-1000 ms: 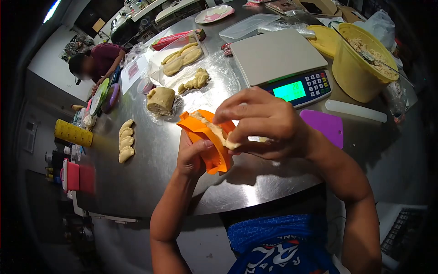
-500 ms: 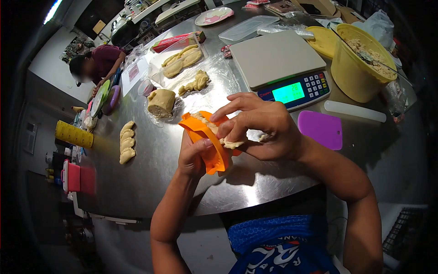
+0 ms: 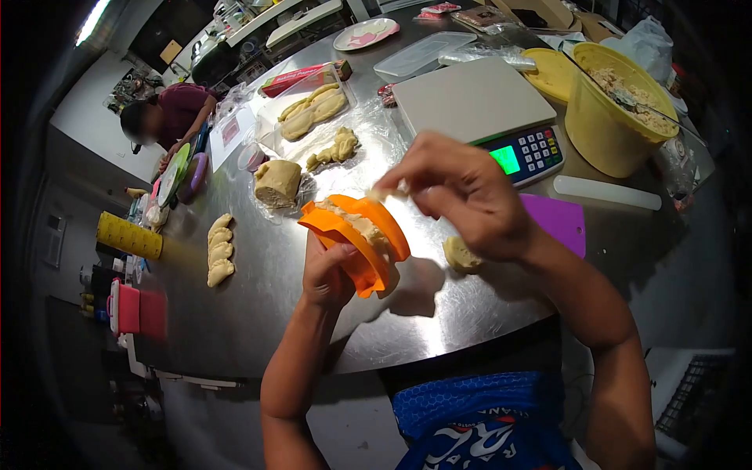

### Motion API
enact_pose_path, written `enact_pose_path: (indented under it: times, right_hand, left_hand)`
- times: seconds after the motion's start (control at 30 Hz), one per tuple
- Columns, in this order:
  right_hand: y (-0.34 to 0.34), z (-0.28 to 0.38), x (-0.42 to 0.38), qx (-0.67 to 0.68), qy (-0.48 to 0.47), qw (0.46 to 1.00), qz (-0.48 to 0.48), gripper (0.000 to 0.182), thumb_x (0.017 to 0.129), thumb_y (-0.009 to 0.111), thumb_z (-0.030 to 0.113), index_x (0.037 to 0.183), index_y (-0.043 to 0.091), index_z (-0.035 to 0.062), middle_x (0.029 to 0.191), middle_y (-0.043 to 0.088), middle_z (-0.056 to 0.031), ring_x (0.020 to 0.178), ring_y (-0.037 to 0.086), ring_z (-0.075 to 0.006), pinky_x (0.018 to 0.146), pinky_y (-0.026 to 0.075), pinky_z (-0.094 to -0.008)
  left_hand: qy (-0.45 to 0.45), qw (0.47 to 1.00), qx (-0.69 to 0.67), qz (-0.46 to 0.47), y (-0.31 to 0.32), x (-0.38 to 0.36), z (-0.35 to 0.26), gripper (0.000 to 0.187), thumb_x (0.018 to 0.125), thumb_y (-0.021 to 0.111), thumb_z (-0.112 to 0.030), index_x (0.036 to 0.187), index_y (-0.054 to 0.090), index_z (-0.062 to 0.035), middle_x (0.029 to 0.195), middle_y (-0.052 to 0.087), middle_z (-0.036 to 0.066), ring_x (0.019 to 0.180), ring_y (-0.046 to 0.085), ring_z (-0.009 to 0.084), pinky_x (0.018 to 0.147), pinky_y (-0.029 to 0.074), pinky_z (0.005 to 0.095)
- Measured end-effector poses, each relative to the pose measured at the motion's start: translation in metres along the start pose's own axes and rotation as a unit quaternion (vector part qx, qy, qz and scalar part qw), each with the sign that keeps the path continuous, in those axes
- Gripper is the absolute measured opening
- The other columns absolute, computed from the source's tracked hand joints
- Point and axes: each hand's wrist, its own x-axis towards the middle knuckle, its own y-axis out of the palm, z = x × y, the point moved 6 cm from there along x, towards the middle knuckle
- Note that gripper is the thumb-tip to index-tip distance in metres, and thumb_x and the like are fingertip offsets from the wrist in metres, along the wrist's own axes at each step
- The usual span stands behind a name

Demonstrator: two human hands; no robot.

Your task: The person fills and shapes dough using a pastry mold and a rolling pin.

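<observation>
My left hand (image 3: 325, 270) is closed around an orange dumpling mould (image 3: 392, 231), which is folded partway, its two halves apart. Between the halves shows pale dough with filling (image 3: 358, 223). My right hand (image 3: 474, 196) hovers to the right of the mould, its fingertips pinching a small scrap of dough (image 3: 385, 190), slightly blurred. Under that hand a lump of dough (image 3: 460, 255) lies on the steel table. Left of the mould rests a row of shaped dumplings (image 3: 220, 251), touching one another. A thick dough block (image 3: 277, 184) sits beyond the mould.
Dough pieces (image 3: 335, 149) lie on plastic wrap near a clear container (image 3: 294, 98). A digital scale (image 3: 474, 98), yellow bucket (image 3: 607, 133) of filling, purple scraper (image 3: 560, 223) and white rod (image 3: 607, 193) stand right. A yellow cup (image 3: 129, 233) is left; another person (image 3: 184, 110) leans at the far side.
My right hand has lifted off the mould and moved up and right with a scrap of dough. The dough lump under it has come into view. The mould's halves are more visible.
</observation>
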Motion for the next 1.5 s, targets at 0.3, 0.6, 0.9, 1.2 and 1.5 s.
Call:
enact_pose_path:
  times: [0.3, 0.6, 0.9, 1.2, 1.5]
  right_hand:
    - [0.005, -0.016, -0.007, 0.02, 0.121, 0.992, -0.014, 0.01, 0.086, 0.061, -0.003, 0.095, 0.067, -0.0032, 0.091, 0.065, -0.0083, 0.075, 0.063, -0.0103, 0.072, 0.053, -0.0228]
    - [0.015, -0.001, -0.007, -0.092, 0.023, 0.995, 0.011, 0.039, 0.077, 0.063, -0.005, 0.115, 0.066, 0.0026, 0.101, 0.063, -0.0133, 0.075, 0.062, -0.016, 0.065, 0.052, -0.0262]
    - [0.022, 0.005, -0.008, -0.216, -0.066, 0.972, 0.067, 0.044, 0.072, 0.062, 0.005, 0.116, 0.061, -0.0006, 0.11, 0.053, -0.0209, 0.089, 0.063, -0.0317, 0.08, 0.053, -0.0371]
    - [0.016, 0.007, -0.006, -0.147, -0.07, 0.986, 0.032, 0.057, 0.071, 0.061, 0.0, 0.128, 0.059, 0.0086, 0.124, 0.053, -0.0235, 0.103, 0.062, -0.0349, 0.084, 0.052, -0.0363]
    - [0.03, 0.002, -0.012, -0.257, -0.084, 0.959, 0.091, 0.064, 0.07, 0.059, 0.003, 0.133, 0.055, 0.0121, 0.133, 0.049, -0.0241, 0.118, 0.054, -0.0386, 0.095, 0.045, -0.0457]
  left_hand:
    - [-0.016, 1.0, -0.005, 0.0, 0.003, 0.006, -0.001, 0.054, 0.076, 0.068, -0.01, 0.123, 0.045, 0.0036, 0.112, 0.06, 0.015, 0.102, 0.064, 0.024, 0.093, 0.052, 0.0367]
    - [0.032, 0.995, 0.092, 0.019, 0.0, 0.007, 0.0, 0.061, 0.081, 0.065, -0.018, 0.132, 0.038, -0.0005, 0.121, 0.055, 0.014, 0.111, 0.06, 0.0249, 0.096, 0.05, 0.0388]
    - [0.063, 0.995, 0.078, 0.029, -0.011, 0.007, 0.001, 0.067, 0.082, 0.073, -0.024, 0.133, 0.037, 0.0004, 0.122, 0.056, 0.014, 0.11, 0.061, 0.0264, 0.093, 0.053, 0.04]
    - [0.05, 0.991, 0.115, 0.04, -0.002, 0.003, -0.008, 0.069, 0.083, 0.073, -0.037, 0.13, 0.041, 0.0026, 0.113, 0.06, 0.016, 0.095, 0.067, 0.0248, 0.073, 0.06, 0.0348]
    - [0.111, 0.991, 0.072, 0.028, 0.001, -0.001, -0.014, 0.058, 0.085, 0.071, -0.021, 0.131, 0.044, 0.0012, 0.122, 0.057, 0.014, 0.11, 0.061, 0.0255, 0.095, 0.051, 0.0404]
